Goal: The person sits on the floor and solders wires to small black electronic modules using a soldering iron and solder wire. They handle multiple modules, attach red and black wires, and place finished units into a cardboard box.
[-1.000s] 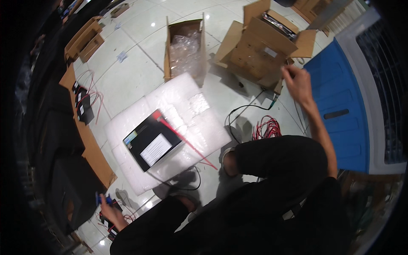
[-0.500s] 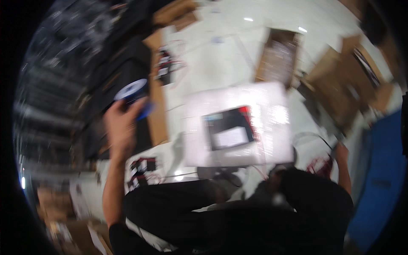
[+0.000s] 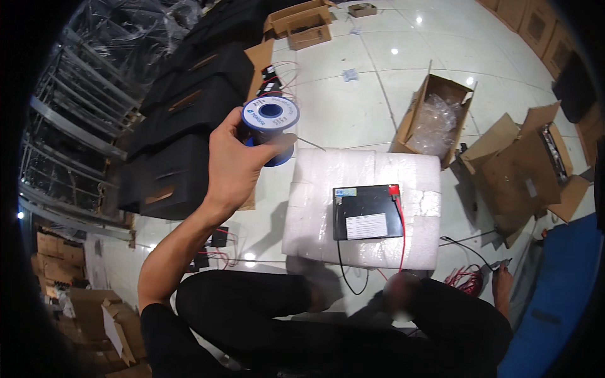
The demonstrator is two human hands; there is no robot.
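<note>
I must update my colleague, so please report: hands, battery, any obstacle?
Left hand gripping blue spool; right hand near red wire bundle, grip unclear. Black battery on white block. Possible snag: red lead and black lead trailing.

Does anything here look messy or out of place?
Mostly the red wires, tangled in a loose heap on the floor near the right hand. A pale scrap lies stray beyond the white block. Nothing looks spilled.

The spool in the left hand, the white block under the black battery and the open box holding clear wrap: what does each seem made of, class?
Spool: probably hard plastic, its blue rim smooth and glossy. White block: perhaps foam, pale and thick, though shiny wrinkled film covers it. Open box: likely cardboard, matte brown with thin walls.
</note>
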